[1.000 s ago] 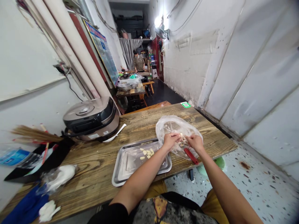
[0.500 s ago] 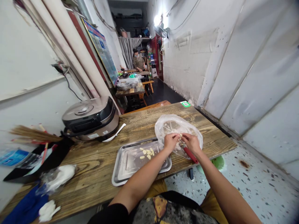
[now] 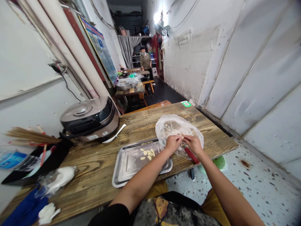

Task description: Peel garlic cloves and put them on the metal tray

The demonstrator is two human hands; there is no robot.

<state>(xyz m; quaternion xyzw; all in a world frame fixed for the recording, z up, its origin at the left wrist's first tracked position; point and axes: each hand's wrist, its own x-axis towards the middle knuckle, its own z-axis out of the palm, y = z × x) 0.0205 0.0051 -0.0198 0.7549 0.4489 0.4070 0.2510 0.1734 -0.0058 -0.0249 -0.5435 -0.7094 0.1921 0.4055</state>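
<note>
Wooden table (image 3: 87,169) carries a plastic bag (image 3: 161,128) (probably spread to catch mess); above it, fingers of left hand (image 3: 173,144) and right hand (image 3: 193,144) pinch a pale piece (image 3: 182,137).

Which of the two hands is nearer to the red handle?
The right hand: the red handle lies close beside it, while the left hand is farther off, towards the metal tray.

Pinched piece (image 3: 182,137) too small to tell, tray (image 3: 117,171) partly behind forearm (image 3: 138,179), blue cloth (image 3: 22,208) cropped
</note>
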